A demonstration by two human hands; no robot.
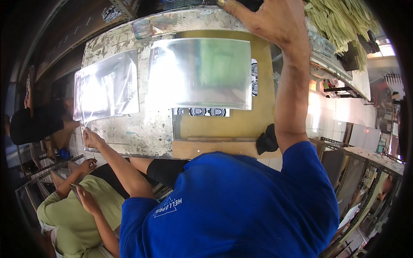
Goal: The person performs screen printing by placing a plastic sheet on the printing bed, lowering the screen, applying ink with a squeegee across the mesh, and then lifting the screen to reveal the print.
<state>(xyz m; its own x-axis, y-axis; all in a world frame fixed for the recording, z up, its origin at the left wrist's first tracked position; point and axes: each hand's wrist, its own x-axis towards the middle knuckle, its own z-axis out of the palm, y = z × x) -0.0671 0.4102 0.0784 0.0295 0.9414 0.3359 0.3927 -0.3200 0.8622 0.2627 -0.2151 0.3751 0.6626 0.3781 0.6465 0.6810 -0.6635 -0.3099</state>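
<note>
My left hand [92,139] is closed in a pinch at the near left corner of a clear plastic bag [109,86], which lies on the left of a paint-stained board [150,133]. Farther right, a larger glossy clear sheet [202,73] lies over a yellow panel [223,124]. Black-and-white printed pieces [208,112] peek out from under that sheet's near and right edges. My right hand [275,21] reaches to the far edge of the board, thumb stretched leftward. Its other fingers run out past the top of the picture, so their grip is hidden.
A black cloth [267,139] lies at the panel's near right corner. Pale yellow-green strips [342,26] hang in a heap at the far right. A person in a green shirt [81,215] sits close on my left, holding a phone. Metal shelving [365,163] stands to the right.
</note>
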